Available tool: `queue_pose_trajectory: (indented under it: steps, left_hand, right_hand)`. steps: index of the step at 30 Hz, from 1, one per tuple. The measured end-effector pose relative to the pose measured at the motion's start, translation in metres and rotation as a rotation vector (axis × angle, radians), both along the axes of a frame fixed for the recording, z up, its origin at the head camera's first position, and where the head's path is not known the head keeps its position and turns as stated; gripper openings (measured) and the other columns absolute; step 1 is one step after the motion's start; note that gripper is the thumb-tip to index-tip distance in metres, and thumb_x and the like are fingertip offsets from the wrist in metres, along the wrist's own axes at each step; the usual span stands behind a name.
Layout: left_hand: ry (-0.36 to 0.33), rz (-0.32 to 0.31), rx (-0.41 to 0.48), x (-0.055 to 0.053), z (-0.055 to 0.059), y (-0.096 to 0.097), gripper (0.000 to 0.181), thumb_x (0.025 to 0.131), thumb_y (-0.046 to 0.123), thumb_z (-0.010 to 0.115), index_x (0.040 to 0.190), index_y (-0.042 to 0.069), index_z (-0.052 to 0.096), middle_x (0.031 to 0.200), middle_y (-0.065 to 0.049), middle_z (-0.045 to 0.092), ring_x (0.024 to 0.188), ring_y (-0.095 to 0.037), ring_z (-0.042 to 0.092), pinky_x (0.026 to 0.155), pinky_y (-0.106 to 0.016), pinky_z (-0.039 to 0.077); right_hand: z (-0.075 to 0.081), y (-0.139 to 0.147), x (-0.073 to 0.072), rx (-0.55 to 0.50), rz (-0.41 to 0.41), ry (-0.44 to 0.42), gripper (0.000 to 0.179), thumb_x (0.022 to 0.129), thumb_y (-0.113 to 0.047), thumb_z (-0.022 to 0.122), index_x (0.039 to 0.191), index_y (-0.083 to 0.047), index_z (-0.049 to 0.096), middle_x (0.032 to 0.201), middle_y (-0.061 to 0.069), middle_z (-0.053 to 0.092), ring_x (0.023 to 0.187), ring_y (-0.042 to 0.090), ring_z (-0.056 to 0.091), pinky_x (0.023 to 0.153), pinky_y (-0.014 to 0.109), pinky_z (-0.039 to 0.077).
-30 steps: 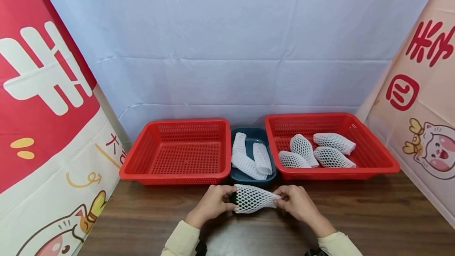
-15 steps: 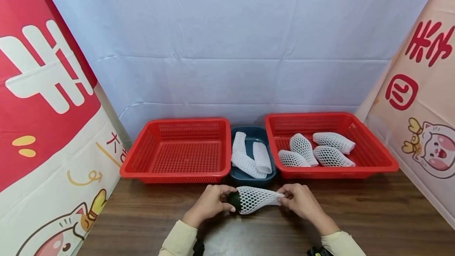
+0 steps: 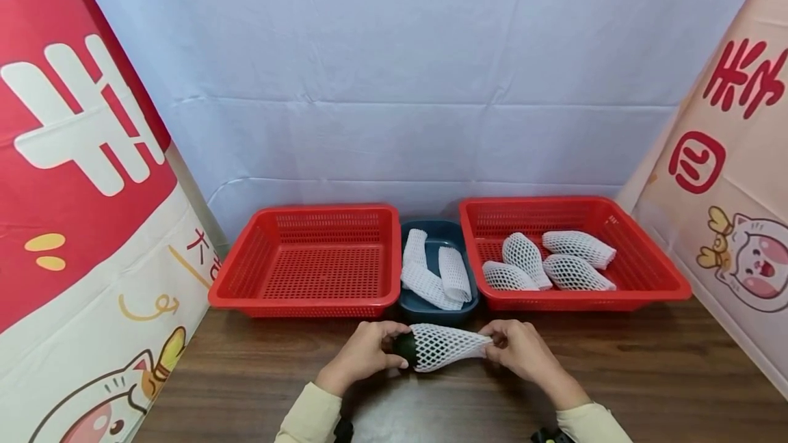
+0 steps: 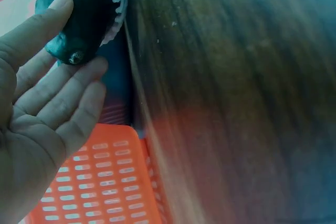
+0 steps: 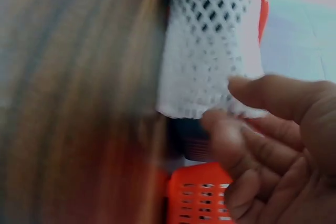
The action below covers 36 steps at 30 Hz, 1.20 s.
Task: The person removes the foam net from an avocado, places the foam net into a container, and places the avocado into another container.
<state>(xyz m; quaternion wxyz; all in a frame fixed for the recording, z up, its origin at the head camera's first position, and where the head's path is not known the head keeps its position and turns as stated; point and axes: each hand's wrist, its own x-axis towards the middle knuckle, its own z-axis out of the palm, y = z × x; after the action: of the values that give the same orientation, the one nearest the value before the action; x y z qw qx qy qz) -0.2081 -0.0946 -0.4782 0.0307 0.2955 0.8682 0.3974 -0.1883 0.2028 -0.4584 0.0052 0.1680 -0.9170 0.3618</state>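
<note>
**Left hand (image 3: 362, 355) on a dark green fruit (image 3: 403, 348), right hand (image 3: 518, 351) on its white net (image 3: 444, 346)**

We worked before a pale blue backdrop (image 3: 394, 74), flanked by a red and white printed hanging (image 3: 74, 142) on the left and a pink printed hanging (image 3: 732, 156) on the right. Below spread our brown wooden table (image 3: 652, 361). On it stood the left red basket (image 3: 326, 265), bare inside, and the right red basket (image 3: 579, 299), where we saw four net-covered pieces (image 3: 579, 272). Between the baskets sat a blue tray (image 3: 442, 232) with white net sleeves (image 3: 454, 275) lying in it.

Nearer to us, our left hand was partly closed, pinching the fruit's uncovered end between thumb and fingers. Our right hand was partly closed too, thumb and fingers pinching the net's narrowed tail. The net lay around the rest of the fruit, its mesh stretched over the dark skin. The fruit lay sideways between our hands, just in front of the tray; we could not tell whether it touched the table. Smallest of all, the stem scar (image 4: 76, 56) showed at the bare end.
</note>
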Motion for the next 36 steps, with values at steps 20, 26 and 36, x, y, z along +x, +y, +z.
queue_pose_trajectory:
  steps: [20,26,36]
  left_hand:
    - [0.095,0.013,-0.042,-0.004,0.002,0.011,0.05,0.063,0.017,0.087,0.105,0.01,0.061,0.103,0.002,0.06,0.096,-0.01,0.054,0.084,-0.027,0.044]
    - [0.091,0.001,-0.019,-0.005,0.003,0.01,0.044,0.061,0.012,0.088,0.094,0.013,0.057,0.095,0.004,0.06,0.088,-0.009,0.056,0.077,-0.025,0.046]
    - [0.042,-0.029,0.018,-0.006,0.001,0.01,0.048,0.065,0.009,0.085,0.106,0.009,0.061,0.106,0.0,0.062,0.096,-0.009,0.057,0.084,-0.027,0.045]
  right_hand:
    - [-0.005,-0.028,-0.013,0.141,0.178,0.121,0.038,0.072,-0.01,0.078,0.107,-0.007,0.064,0.099,0.001,0.063,0.089,0.019,0.056,0.079,0.041,0.046]
    - [-0.008,-0.036,-0.015,0.136,0.181,0.127,0.023,0.073,-0.008,0.075,0.094,-0.014,0.067,0.08,-0.009,0.061,0.068,0.006,0.052,0.062,0.029,0.046]
    - [-0.008,-0.035,-0.018,0.128,0.161,0.103,0.02,0.074,-0.009,0.076,0.091,-0.015,0.067,0.073,-0.012,0.057,0.063,0.003,0.049,0.057,0.025,0.044]
